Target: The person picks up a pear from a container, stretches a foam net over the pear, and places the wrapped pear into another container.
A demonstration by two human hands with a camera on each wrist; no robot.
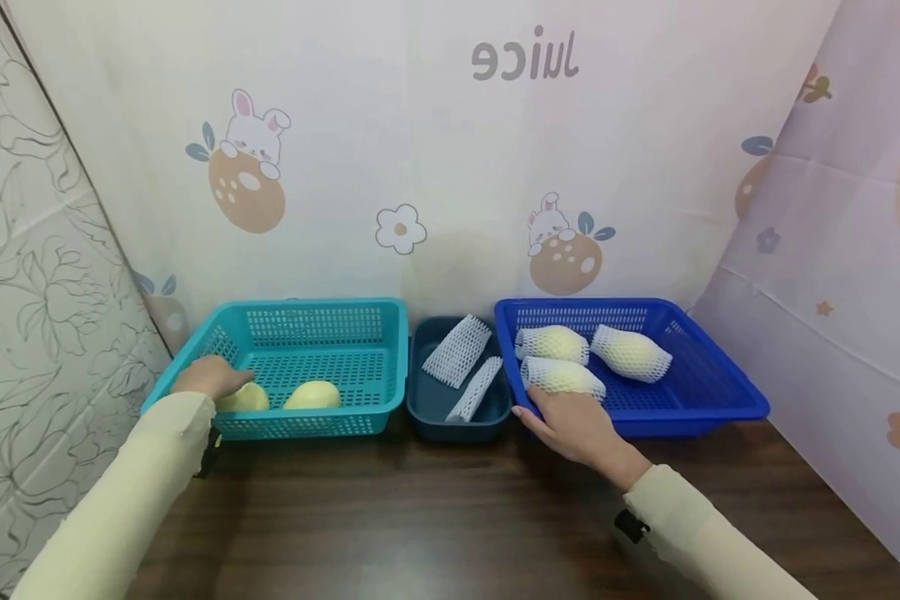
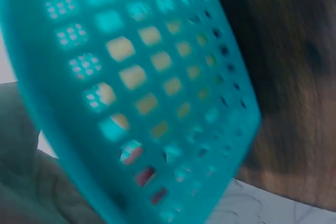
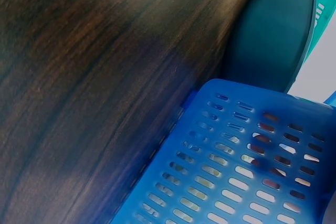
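My left hand (image 1: 212, 379) reaches over the front-left corner of the teal basket (image 1: 328, 332), its thumb stretched above a pale yellow fruit (image 1: 246, 398). The other fingers are mostly hidden; in the left wrist view, reddish fingertips (image 2: 145, 176) show through the basket holes, apart from the yellow. A second yellow fruit (image 1: 312, 394) lies to the right. My right hand (image 1: 576, 423) reaches over the front-left corner of the blue basket (image 1: 708, 387). Its fingers touch a fruit in white foam netting (image 1: 562, 377), while the thumb spreads away to the left.
Two more netted fruits, one at the back left (image 1: 552, 343) and one in the middle (image 1: 632, 353), lie in the blue basket. Between the baskets stands a dark bin (image 1: 420, 408) holding a wide foam net (image 1: 457, 350) and a narrow one (image 1: 476, 389). Brown table (image 1: 390, 517) lies in front.
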